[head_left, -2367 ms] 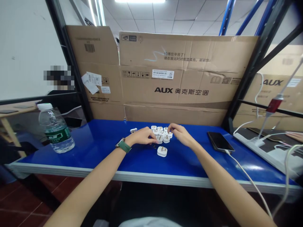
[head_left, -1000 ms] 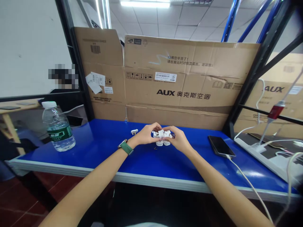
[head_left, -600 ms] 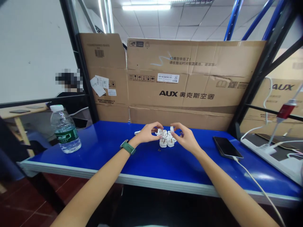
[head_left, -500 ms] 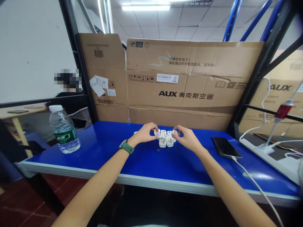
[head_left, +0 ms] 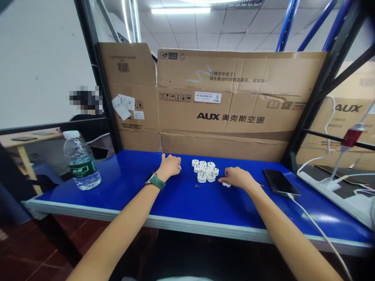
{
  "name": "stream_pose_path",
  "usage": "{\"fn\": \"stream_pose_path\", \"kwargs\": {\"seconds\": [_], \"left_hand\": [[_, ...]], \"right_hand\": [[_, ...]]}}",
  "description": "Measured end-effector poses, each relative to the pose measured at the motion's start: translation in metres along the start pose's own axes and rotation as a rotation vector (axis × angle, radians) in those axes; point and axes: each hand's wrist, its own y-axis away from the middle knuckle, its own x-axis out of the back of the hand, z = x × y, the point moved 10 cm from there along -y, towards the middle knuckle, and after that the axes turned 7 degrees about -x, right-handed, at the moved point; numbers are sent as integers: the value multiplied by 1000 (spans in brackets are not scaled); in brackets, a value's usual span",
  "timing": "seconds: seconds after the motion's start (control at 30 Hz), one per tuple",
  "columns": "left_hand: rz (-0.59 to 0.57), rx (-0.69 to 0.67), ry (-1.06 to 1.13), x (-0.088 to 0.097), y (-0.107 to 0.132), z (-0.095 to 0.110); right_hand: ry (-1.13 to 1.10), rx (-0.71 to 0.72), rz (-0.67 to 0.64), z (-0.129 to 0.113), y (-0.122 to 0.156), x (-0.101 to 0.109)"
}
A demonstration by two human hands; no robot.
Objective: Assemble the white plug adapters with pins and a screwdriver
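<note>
A cluster of white plugs (head_left: 204, 168) with upright metal pins lies on the blue tabletop, in loose rows between my hands. To its right, my right hand (head_left: 238, 177) has its fingers closed on one white plug (head_left: 226, 184), low at the table surface. Left of the cluster, my left hand (head_left: 170, 166) is curled palm down near the tabletop. A small part of a white plug (head_left: 179, 168) shows at its right side; the fingers hide the rest. Small brass-coloured pins (head_left: 197, 186) lie in front of the cluster.
A water bottle (head_left: 82, 162) stands at the left. At the right lie a black phone (head_left: 280, 182) with its white cable (head_left: 318, 230) and a power strip (head_left: 331, 187). A cardboard panel (head_left: 222, 136) closes off the back; a person (head_left: 86, 103) is beyond it at left.
Both hands have moved apart from the cluster: my left hand to the left, my right hand to the right and slightly nearer. The whole cluster is now uncovered.
</note>
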Motion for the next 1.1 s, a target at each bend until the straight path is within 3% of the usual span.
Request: {"fn": "stream_pose_path", "kwargs": {"seconds": [0.1, 0.23, 0.3, 0.4, 0.73, 0.87, 0.97, 1.1], "left_hand": [[86, -102, 96, 11, -1, 15], [104, -529, 254, 24, 9, 74], [90, -652, 270, 24, 16, 95], [86, -721, 269, 22, 19, 111], [87, -752, 158, 22, 21, 121], [100, -749, 139, 35, 26, 127], [96, -737, 251, 48, 28, 128], [54, -786, 478, 60, 35, 137]], "right_hand": [[-33, -16, 78, 2, 0, 9], [-130, 16, 194, -2, 1, 24], [-156, 43, 217, -6, 2, 27], [-186, 80, 237, -12, 5, 31], [-335, 163, 326, -23, 16, 49], [-646, 190, 522, -9, 30, 78], [-956, 198, 643, 9, 38, 90], [-1657, 224, 561, 35, 27, 85]]}}
